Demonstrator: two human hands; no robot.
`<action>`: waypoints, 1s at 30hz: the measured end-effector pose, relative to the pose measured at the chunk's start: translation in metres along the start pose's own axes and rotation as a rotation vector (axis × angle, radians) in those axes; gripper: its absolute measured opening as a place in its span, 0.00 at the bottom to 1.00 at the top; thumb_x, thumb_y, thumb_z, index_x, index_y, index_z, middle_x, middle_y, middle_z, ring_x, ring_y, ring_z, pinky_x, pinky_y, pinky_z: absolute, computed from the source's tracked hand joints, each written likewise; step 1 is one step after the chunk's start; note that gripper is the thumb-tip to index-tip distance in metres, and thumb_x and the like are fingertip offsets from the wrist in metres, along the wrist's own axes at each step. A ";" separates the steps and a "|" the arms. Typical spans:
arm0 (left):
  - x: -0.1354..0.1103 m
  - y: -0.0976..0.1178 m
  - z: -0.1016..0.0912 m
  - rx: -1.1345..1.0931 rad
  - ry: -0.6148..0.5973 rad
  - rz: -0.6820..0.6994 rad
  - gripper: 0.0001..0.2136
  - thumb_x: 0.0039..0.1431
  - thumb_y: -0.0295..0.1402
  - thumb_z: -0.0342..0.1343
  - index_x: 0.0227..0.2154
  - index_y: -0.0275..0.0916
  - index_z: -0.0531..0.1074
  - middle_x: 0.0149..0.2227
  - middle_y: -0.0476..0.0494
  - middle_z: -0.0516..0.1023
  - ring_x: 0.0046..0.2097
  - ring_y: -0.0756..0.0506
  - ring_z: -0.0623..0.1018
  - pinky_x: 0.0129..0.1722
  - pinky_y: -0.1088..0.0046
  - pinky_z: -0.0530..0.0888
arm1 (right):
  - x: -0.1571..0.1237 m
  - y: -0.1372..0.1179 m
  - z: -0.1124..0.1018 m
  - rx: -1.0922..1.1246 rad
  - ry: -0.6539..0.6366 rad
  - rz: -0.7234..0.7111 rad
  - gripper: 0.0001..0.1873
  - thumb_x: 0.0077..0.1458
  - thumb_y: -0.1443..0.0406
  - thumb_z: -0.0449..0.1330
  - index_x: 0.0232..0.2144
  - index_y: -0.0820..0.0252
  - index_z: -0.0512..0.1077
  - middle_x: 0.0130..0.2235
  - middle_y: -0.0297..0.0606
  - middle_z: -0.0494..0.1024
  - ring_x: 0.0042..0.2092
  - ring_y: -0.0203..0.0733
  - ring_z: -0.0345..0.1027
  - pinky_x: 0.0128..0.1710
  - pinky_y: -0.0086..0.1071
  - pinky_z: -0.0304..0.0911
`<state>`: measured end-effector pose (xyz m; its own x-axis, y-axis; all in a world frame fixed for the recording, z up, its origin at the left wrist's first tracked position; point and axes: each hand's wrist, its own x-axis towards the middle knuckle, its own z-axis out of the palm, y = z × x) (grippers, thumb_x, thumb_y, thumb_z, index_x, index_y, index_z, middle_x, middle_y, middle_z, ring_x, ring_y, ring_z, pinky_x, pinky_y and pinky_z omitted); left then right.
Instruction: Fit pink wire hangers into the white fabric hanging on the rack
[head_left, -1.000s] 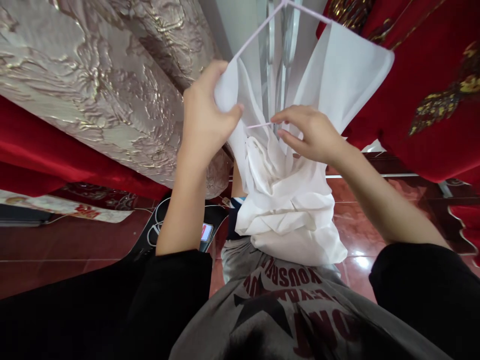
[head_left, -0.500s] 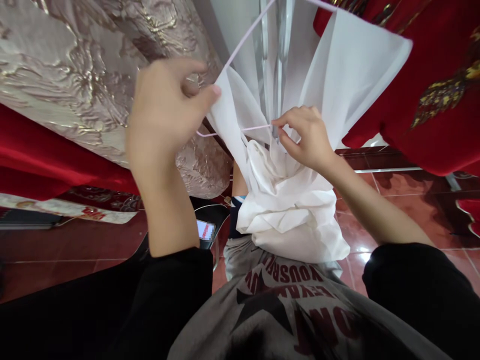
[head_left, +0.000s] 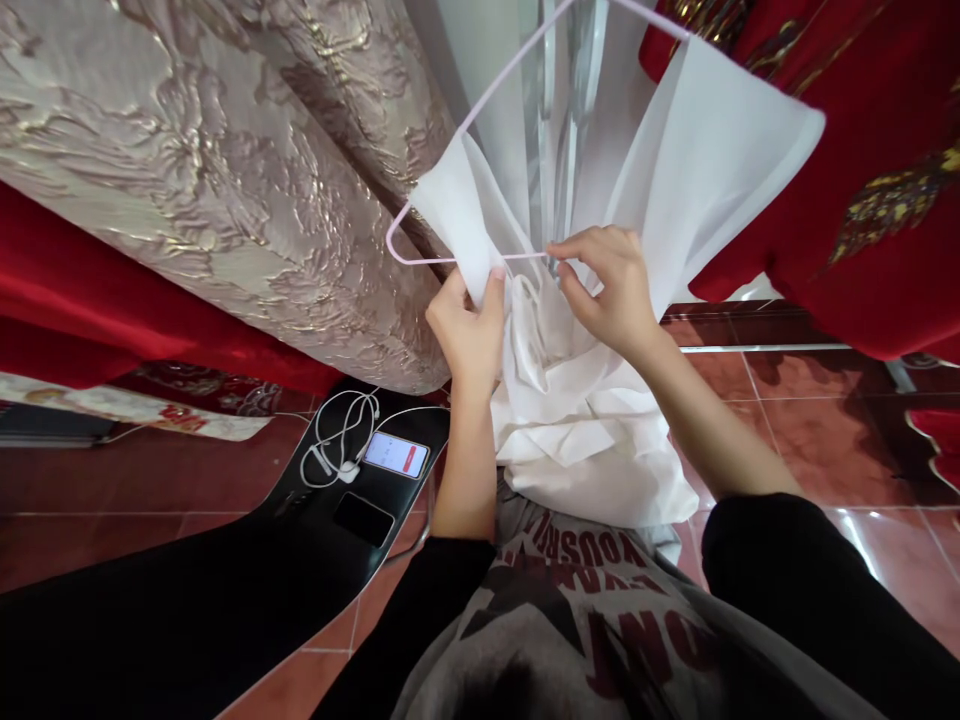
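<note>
A pale pink hanger (head_left: 517, 62) hangs before me, its top cut off by the frame's upper edge. White cloth (head_left: 720, 150), probably a garment, drapes over its right arm; more of it covers part of the left arm and lies bunched over my lap. My left hand (head_left: 471, 325) is closed on the cloth below the hanger's left end, thumb on top. With thumb and index finger, my right hand (head_left: 611, 290) pinches the hanger's bottom bar near its middle. The hanger's left corner sticks out bare past the cloth.
Beige textured fabric (head_left: 225, 190) hangs at the left and red embroidered fabric (head_left: 885, 220) at the right. Low on the left, a black seat (head_left: 300, 540) holds a lit phone (head_left: 396, 454), a dark phone-like object (head_left: 364, 520) and a white cable (head_left: 326, 430). Red tiles (head_left: 817, 430) cover the floor.
My left hand has come down and right from the hanger's upper left side and now grips the cloth by the bottom bar. My right hand keeps its pinch. The seat's items have come into view.
</note>
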<state>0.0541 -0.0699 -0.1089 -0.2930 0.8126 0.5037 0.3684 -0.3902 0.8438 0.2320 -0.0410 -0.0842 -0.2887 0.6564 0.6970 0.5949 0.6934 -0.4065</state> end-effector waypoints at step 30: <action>0.074 0.055 -0.068 -1.026 -0.006 -0.374 0.21 0.77 0.29 0.32 0.44 0.34 0.73 0.53 0.47 0.77 0.67 0.50 0.64 0.63 0.79 0.67 | -0.002 -0.002 0.005 0.041 0.045 0.024 0.11 0.64 0.66 0.53 0.42 0.55 0.75 0.40 0.35 0.77 0.44 0.38 0.68 0.53 0.42 0.61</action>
<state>-0.0075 -0.0610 -0.0132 -0.2278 0.9559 0.1852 -0.6548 -0.2912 0.6974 0.2270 -0.0421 -0.0875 -0.2399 0.6595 0.7124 0.5694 0.6899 -0.4470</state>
